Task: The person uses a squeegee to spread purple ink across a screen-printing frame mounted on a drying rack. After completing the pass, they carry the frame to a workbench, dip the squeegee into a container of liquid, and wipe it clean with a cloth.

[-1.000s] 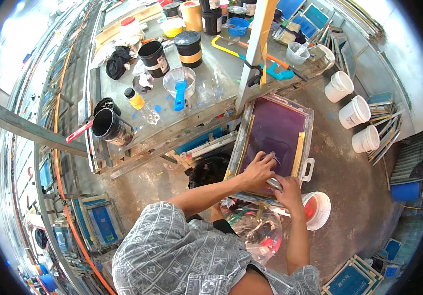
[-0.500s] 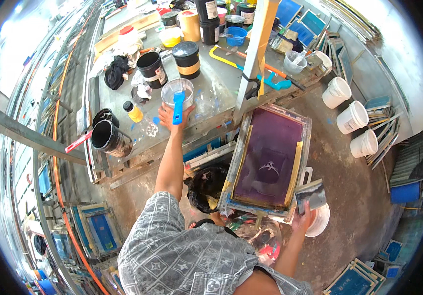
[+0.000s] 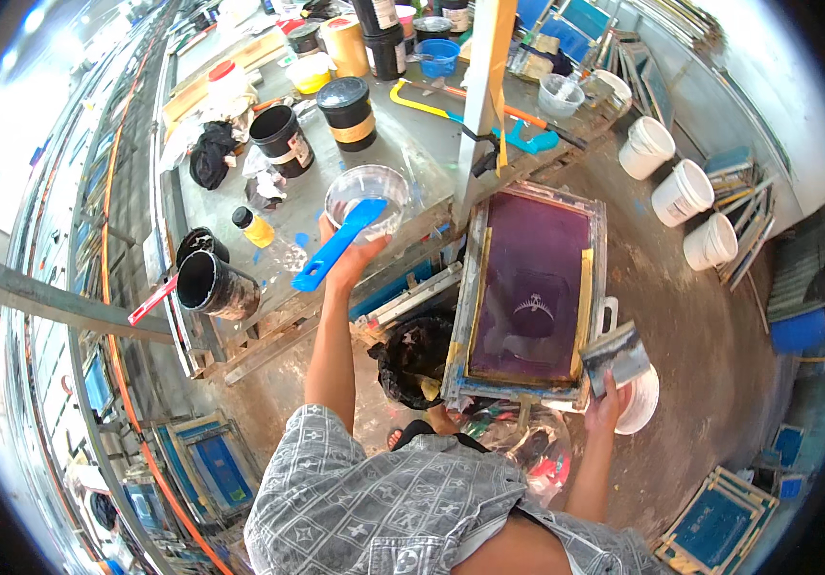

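Note:
My left hand [image 3: 362, 257] is wrapped around a clear plastic tub [image 3: 393, 187] near the table's front edge. A blue spatula [image 3: 328, 259] leans in the tub, its handle sticking out over the rim toward me. At the right, my right hand [image 3: 606, 407] grips a flat grey squeegee [image 3: 620, 356] by its lower part. That squeegee is just beyond the near right corner of a framed printing screen [image 3: 530, 249], which has purple mesh and a small pale design. My right fingers are partly hidden behind the squeegee.
Black ink tubs [image 3: 347, 115], a yellow-labelled bottle [image 3: 254, 228] and a yellow hacksaw [image 3: 422, 103] lie on the metal table. A post [image 3: 479, 125] rises at its edge. Below are a black-lined bin [image 3: 403, 369] and white buckets [image 3: 683, 192].
My left hand has raised the clear tub off the table and brought it closer to me. The spatula's handle has swung to the left. My right hand still holds the squeegee.

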Action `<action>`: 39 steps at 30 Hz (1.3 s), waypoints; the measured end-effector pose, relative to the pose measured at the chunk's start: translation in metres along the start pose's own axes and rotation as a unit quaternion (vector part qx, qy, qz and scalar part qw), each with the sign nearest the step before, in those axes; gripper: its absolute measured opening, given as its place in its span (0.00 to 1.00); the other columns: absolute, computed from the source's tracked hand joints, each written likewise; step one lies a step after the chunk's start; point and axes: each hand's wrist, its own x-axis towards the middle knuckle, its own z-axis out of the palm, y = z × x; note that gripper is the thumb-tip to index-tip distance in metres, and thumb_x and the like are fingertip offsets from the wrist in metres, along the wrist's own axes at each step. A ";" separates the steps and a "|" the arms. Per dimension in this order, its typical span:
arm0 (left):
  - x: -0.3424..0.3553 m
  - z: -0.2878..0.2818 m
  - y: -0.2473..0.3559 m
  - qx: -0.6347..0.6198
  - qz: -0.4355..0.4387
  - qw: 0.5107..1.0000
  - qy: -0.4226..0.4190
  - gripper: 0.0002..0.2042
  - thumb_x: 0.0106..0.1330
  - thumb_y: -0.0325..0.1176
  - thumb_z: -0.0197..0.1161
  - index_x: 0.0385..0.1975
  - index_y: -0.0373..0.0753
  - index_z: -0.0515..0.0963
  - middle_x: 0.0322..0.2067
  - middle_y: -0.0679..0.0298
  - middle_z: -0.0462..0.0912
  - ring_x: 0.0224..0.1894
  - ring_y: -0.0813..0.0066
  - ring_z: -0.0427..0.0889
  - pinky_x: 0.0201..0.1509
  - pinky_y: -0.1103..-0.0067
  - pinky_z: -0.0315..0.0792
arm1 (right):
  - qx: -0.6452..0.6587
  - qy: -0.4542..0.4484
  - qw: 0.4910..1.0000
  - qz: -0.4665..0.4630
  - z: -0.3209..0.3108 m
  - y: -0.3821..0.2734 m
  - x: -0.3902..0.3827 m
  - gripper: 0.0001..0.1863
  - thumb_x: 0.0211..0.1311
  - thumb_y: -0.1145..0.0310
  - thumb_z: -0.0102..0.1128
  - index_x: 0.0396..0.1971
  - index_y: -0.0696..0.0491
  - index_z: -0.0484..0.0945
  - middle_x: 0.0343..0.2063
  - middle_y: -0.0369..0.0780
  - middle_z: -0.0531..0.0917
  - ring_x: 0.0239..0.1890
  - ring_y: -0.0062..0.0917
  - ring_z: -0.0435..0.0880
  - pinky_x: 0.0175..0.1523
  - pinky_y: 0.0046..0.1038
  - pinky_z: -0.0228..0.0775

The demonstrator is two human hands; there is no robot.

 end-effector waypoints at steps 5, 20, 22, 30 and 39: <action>-0.048 -0.003 0.044 -0.435 -0.071 0.894 -0.080 0.58 0.37 0.37 0.87 0.72 0.35 0.58 0.63 0.53 0.71 0.65 0.58 0.74 0.70 0.61 0.70 | 0.001 -0.063 0.997 -0.038 0.032 -0.001 -0.003 0.30 0.60 0.80 0.69 0.63 0.52 0.72 0.58 0.36 0.80 0.60 0.26 0.79 0.63 0.31 0.71; -0.136 -0.038 0.053 -0.738 -0.243 0.605 -0.174 0.37 0.70 0.64 0.49 0.71 0.43 0.63 0.68 0.54 0.69 0.67 0.49 0.70 0.68 0.48 0.69 | -0.562 -0.142 0.762 -0.288 0.079 0.009 0.010 0.16 0.61 0.66 0.68 0.48 0.51 0.81 0.31 0.43 0.85 0.34 0.37 0.86 0.41 0.35 0.77; -0.157 -0.039 0.048 -0.700 -0.278 0.644 -0.135 0.36 0.70 0.64 0.50 0.71 0.47 0.64 0.68 0.53 0.68 0.67 0.46 0.70 0.66 0.44 0.70 | -0.549 -0.213 0.730 -0.347 0.097 0.021 0.026 0.14 0.61 0.68 0.65 0.48 0.51 0.81 0.32 0.44 0.85 0.36 0.40 0.86 0.43 0.38 0.76; -0.223 -0.035 0.032 -0.689 -0.375 0.611 -0.112 0.35 0.70 0.62 0.56 0.69 0.43 0.68 0.71 0.44 0.64 0.72 0.43 0.64 0.73 0.50 0.63 | -0.586 -0.287 0.590 -0.475 0.175 0.089 0.143 0.11 0.61 0.76 0.58 0.40 0.50 0.85 0.39 0.41 0.88 0.42 0.37 0.86 0.50 0.42 0.69; -0.222 -0.065 0.032 -0.678 -0.398 0.610 -0.099 0.40 0.67 0.57 0.64 0.74 0.46 0.57 0.69 0.42 0.65 0.64 0.38 0.74 0.61 0.36 0.71 | -0.557 -0.438 0.542 -0.452 0.137 0.114 0.141 0.16 0.59 0.77 0.66 0.45 0.44 0.85 0.47 0.35 0.87 0.55 0.29 0.83 0.66 0.40 0.63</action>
